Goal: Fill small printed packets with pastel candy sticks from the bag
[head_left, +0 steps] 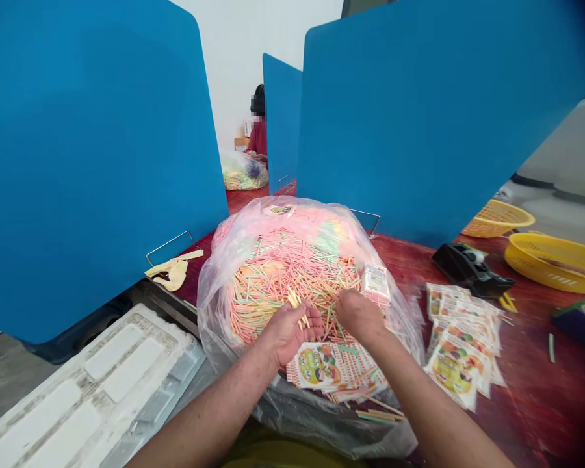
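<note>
My left hand (pixel 288 335), palm up, holds a few thin yellow sticks (pixel 295 303) between thumb and fingers. My right hand (pixel 359 315) is closed, its bent fingertips down at the loose sticks; what they pinch is hidden. Under both hands is a big heap of pink, yellow, orange and green sticks (pixel 292 250) in an open clear plastic bag (pixel 208 299). Printed packets (pixel 316 366) lie at the bag's near edge, just below my hands. A small packet (pixel 375 281) rests on the heap's right side.
Right of the bag, printed packets (pixel 461 364) are stacked on the red table (pixel 531 390), near a black tape dispenser (pixel 472 268) and yellow baskets (pixel 556 260). Blue dividers (pixel 97 149) stand around. A white foam box (pixel 102 383) is at left. Behind, a person (pixel 258 133) sits.
</note>
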Demonstrator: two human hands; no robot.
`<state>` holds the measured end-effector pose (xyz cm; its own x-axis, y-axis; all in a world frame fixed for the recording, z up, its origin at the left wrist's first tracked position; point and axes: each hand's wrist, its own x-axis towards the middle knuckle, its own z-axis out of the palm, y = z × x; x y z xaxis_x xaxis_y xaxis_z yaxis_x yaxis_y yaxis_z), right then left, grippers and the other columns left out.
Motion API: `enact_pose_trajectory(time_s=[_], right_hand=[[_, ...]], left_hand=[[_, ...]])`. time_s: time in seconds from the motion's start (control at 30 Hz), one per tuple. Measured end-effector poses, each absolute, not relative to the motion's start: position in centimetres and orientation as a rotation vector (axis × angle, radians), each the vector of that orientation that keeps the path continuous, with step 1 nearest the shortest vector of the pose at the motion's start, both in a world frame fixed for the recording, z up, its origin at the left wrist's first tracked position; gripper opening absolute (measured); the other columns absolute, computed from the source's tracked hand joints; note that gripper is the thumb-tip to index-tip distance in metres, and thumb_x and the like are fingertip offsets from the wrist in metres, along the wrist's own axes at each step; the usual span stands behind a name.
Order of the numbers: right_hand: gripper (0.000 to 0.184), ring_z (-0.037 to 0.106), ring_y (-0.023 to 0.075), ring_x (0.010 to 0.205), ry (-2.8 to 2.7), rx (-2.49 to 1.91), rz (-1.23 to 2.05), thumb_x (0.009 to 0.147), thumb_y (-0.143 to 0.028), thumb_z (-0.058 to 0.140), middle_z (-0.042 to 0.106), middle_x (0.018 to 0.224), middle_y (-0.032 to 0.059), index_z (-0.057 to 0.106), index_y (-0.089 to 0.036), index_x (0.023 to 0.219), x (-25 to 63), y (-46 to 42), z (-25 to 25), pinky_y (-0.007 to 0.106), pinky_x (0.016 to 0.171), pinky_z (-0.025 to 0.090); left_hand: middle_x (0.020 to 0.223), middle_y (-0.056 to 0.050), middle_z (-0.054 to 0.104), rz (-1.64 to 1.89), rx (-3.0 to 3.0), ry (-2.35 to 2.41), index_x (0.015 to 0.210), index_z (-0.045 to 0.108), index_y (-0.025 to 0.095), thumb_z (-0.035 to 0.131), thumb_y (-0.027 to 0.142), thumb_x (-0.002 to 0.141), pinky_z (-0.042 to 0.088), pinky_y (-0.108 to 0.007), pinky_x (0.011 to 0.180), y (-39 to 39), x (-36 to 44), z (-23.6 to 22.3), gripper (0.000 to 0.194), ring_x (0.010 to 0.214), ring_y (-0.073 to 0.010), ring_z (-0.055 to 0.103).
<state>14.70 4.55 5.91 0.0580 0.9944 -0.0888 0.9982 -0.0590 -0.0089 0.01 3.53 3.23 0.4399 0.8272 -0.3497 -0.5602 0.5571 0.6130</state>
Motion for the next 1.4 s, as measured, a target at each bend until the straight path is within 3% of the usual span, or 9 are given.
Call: enact_pose_trajectory(time_s=[0.23,0.33,0.43,0.57,0.63,0.77,0.93,1.23,1.4], right_hand=[[0.024,0.053,0.0122,0.059,2.473,2.22,-0.453,0.078,-0.018,0.041,0.061,0.065,0.0021,0.064,-0.017,0.07,13.0,1.4,7.1,0.022,0.054,0.037],[0.027,0.054,0.0143,0.069,2.579,2.323,-0.336,0.082,-0.02,0.038,0.062,0.076,0.0048,0.064,-0.017,0.081,14.2,0.0,8.0,0.024,0.063,0.041],[0.029,0.054,0.0174,0.084,2.765,2.224,-0.173,0.083,-0.023,0.039,0.056,0.103,0.0108,0.058,-0.016,0.103,15.3,-1.6,8.4,0.027,0.072,0.043],[0.025,0.053,0.0136,0.072,2.731,1.977,-0.468,0.083,-0.015,0.035,0.056,0.088,0.0065,0.059,-0.018,0.089,14.8,-4.9,7.0,0.023,0.064,0.043],[0.027,0.053,0.014,0.072,2.77,2.074,-0.531,0.084,-0.015,0.032,0.056,0.084,0.0064,0.059,-0.018,0.084,15.1,-6.5,5.9,0.023,0.065,0.044],[0.028,0.053,0.0154,0.074,2.742,2.38,-0.286,0.084,-0.016,0.03,0.055,0.082,0.0077,0.057,-0.017,0.075,18.6,-8.5,3.9,0.025,0.068,0.044],[0.027,0.053,0.0155,0.069,2.275,2.292,-0.291,0.073,-0.002,0.034,0.056,0.084,0.0083,0.057,-0.016,0.074,22.1,-8.6,3.2,0.025,0.063,0.043],[0.027,0.052,0.0145,0.073,2.707,2.262,-0.465,0.08,-0.006,0.034,0.054,0.078,0.007,0.058,-0.014,0.072,16.4,-4.7,2.5,0.023,0.068,0.044],[0.027,0.05,0.0152,0.072,2.752,2.338,-0.495,0.083,-0.01,0.034,0.052,0.075,0.007,0.058,-0.013,0.071,16.8,-4.1,-0.1,0.024,0.066,0.043]], left_hand=[[0.076,-0.002,0.06,0.92,0.502,0.559,0.078,0.057,0.013,0.07,0.034,0.067,0.043,-0.021,0.058,2.2,1.9,2.9,0.027,0.065,-0.0101,0.054],[0.071,-0.001,0.057,0.784,0.73,0.635,0.078,0.053,0.016,0.06,0.042,0.073,0.039,-0.021,0.047,1.4,1.9,3.0,0.028,0.054,-0.0096,0.051],[0.052,0.004,0.045,0.639,1.107,0.698,0.064,0.049,0.016,0.056,0.033,0.074,0.027,-0.019,0.041,0.5,2.0,3.4,0.021,0.043,-0.0057,0.037],[0.044,0.006,0.034,0.406,1.203,0.681,0.052,0.042,0.016,0.054,0.015,0.063,0.02,-0.02,0.041,-1.0,2.9,3.4,0.015,0.041,-0.0049,0.028],[0.048,0.006,0.039,0.346,1.176,0.655,0.064,0.048,0.016,0.055,0.012,0.058,0.023,-0.02,0.043,-1.5,3.2,3.3,0.01,0.044,-0.006,0.033],[0.089,-0.005,0.057,0.571,1.683,0.84,0.101,0.052,0.019,0.057,0.01,0.06,0.038,-0.028,0.07,-0.5,2.5,3.9,0.042,0.081,-0.0176,0.051],[0.085,-0.01,0.057,0.332,2.325,1.157,0.073,0.058,0.017,0.069,0.022,0.056,0.027,-0.047,0.086,1.7,2.2,3.8,0.02,0.094,-0.0332,0.048],[0.069,-0.002,0.059,0.369,2.395,1.114,0.071,0.058,0.021,0.057,0.023,0.072,0.029,-0.034,0.077,2.8,2.4,2.1,0.002,0.076,-0.0205,0.054],[0.082,-0.005,0.062,0.251,2.447,1.311,0.085,0.058,0.02,0.069,0.04,0.062,0.03,-0.038,0.079,1.9,1.3,1.9,0.032,0.083,-0.0257,0.054]])
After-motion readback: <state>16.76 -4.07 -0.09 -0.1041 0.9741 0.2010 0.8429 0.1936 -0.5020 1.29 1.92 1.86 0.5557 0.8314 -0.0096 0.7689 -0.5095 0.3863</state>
